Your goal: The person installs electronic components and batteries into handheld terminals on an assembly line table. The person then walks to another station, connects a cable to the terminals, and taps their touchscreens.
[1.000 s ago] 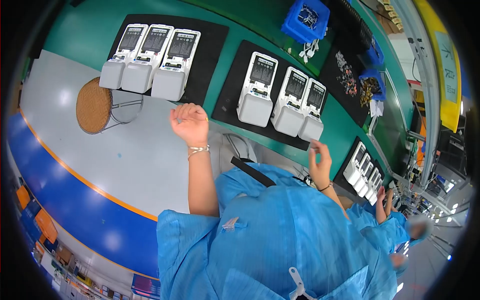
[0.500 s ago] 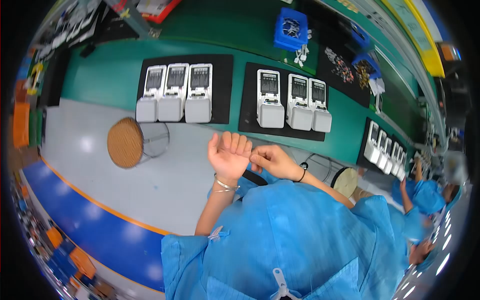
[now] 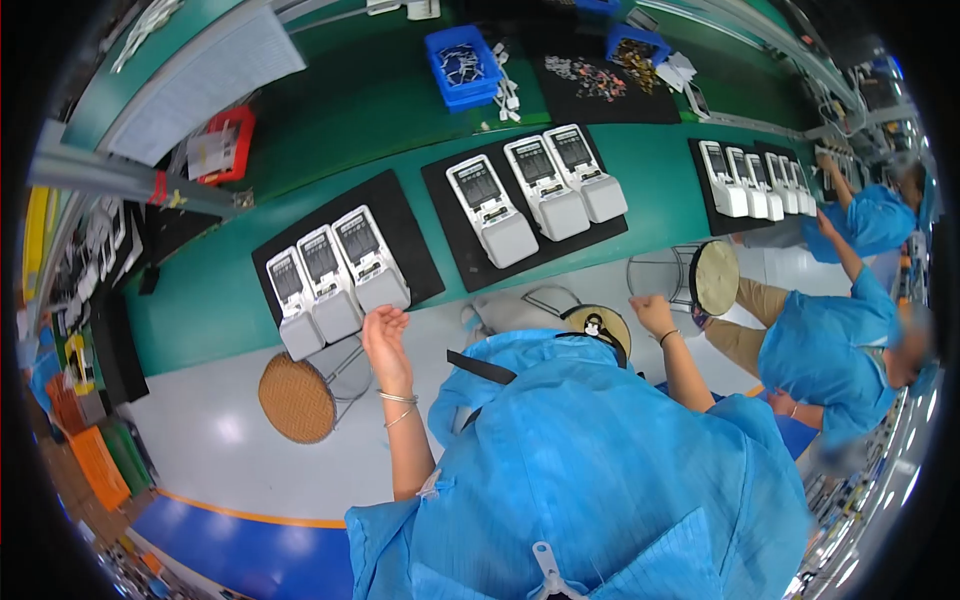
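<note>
My left hand [image 3: 386, 340] is raised in front of the bench edge, palm partly showing, fingers loosely bent and holding nothing visible. It is nearest a row of three white devices [image 3: 360, 255] with dark panels and grey lower covers, lying on a black mat [image 3: 410, 235]. Well apart from it, my right hand [image 3: 653, 315] hangs over the floor side of the bench with its fingers curled in; nothing shows in it. Three more such devices [image 3: 492, 210] lie on a second black mat [image 3: 450, 215] between the hands, farther back.
A blue bin [image 3: 465, 70] of cables and a mat with small loose parts [image 3: 595, 80] are at the back. Stools [image 3: 297, 397] [image 3: 716, 278] stand along the green bench [image 3: 200, 320]. Co-workers in blue [image 3: 830, 350] are at right, near another row of devices [image 3: 740, 180].
My hands, together at the left hand's edge before, have parted: left toward the left devices, right out to the right. The view has turned, showing more of the co-workers.
</note>
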Available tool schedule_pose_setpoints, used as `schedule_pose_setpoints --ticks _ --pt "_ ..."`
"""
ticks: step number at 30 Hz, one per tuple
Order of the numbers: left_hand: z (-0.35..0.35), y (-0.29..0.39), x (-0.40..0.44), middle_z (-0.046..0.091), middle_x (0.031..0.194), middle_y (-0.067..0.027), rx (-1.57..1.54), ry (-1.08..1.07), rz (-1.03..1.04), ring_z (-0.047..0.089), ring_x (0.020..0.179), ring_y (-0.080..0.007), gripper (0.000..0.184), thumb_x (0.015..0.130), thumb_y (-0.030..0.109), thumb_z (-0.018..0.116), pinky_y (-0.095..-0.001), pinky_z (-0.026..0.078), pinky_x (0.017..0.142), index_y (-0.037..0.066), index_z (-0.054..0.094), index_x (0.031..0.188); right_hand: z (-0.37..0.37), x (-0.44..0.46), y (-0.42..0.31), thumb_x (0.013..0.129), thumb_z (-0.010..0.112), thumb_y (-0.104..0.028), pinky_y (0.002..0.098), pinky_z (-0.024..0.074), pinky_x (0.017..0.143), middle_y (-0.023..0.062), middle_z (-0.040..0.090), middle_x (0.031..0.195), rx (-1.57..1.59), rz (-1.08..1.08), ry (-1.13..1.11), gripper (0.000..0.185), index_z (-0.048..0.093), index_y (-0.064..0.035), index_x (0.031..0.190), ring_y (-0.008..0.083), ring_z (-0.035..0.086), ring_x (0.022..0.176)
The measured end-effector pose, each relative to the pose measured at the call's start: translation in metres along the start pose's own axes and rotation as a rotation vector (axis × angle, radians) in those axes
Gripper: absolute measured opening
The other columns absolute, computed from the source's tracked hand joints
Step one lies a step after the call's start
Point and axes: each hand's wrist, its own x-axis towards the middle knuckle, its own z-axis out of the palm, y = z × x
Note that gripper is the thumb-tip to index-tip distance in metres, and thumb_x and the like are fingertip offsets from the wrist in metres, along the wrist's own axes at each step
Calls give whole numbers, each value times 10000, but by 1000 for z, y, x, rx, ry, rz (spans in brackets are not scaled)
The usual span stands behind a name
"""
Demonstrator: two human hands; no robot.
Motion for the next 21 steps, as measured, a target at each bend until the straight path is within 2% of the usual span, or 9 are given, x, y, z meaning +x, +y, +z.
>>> schedule_pose_setpoints --ticks 3,6,9,10,12,16,17,18,21 --pt "52 -8 8 589 1101 -181 97 -157 -57 597 1024 -242 339 958 224 486 -335 472 887 -14 452 1196 -20 38 -32 858 570 -373 389 471 695 214 656 882 186 72 119 404 654 8 965 317 627 765" --pt "94 -41 47 488 1284 -235 553 -81 -73 433 1223 -306 665 909 346 563 -379 312 1037 -38 278 1371 -25 107 -59 916 489 -485 360 456 717 184 650 817 542 -54 358 531 632 24 965 250 578 733" --pt "114 -56 73 471 1280 -303 1131 -57 -125 423 1214 -394 930 798 503 652 -439 322 1020 -78 236 1393 -29 158 -81 918 465 -522 343 440 862 203 659 988 632 -34 286 608 617 47 1066 272 605 942" --pt "120 -53 74 414 1323 -341 1173 -103 -138 387 1258 -419 1031 754 530 676 -432 301 1049 -106 191 1403 -33 162 -93 916 461 -530 341 429 899 209 651 1038 609 -28 288 633 609 59 1093 283 599 998" --pt "116 -71 87 378 1346 -356 938 -134 -126 331 1308 -431 1043 747 517 687 -423 276 1078 -126 184 1396 -37 163 -108 905 465 -552 340 404 961 228 618 1132 595 -13 225 689 576 79 1158 304 569 1098" --pt "134 -64 90 375 1336 -361 1018 89 -185 414 1243 -440 1114 650 562 757 -422 344 1041 -141 251 1352 -49 160 -124 855 509 -607 347 370 1015 261 537 1256 597 17 55 825 492 111 1259 329 510 1195" --pt "128 -72 99 410 1336 -314 933 150 -193 460 1223 -354 1152 626 576 782 -362 358 1029 -148 251 1347 -54 159 -124 839 524 -622 348 368 1017 265 521 1275 585 25 26 861 474 119 1273 333 505 1199" --pt "131 -69 101 428 1320 -300 976 156 -250 483 1195 -336 1157 628 564 791 -346 388 999 -158 242 1347 -58 158 -122 827 538 -626 348 365 1021 264 508 1289 657 9 -47 879 464 124 1279 334 497 1205" --pt "137 -71 103 503 1243 -277 972 12 -145 539 1125 -315 1076 619 499 828 -334 437 939 -150 302 1298 -47 167 -116 770 594 -649 345 362 1024 273 480 1310 836 0 -253 976 417 156 1292 329 489 1207"
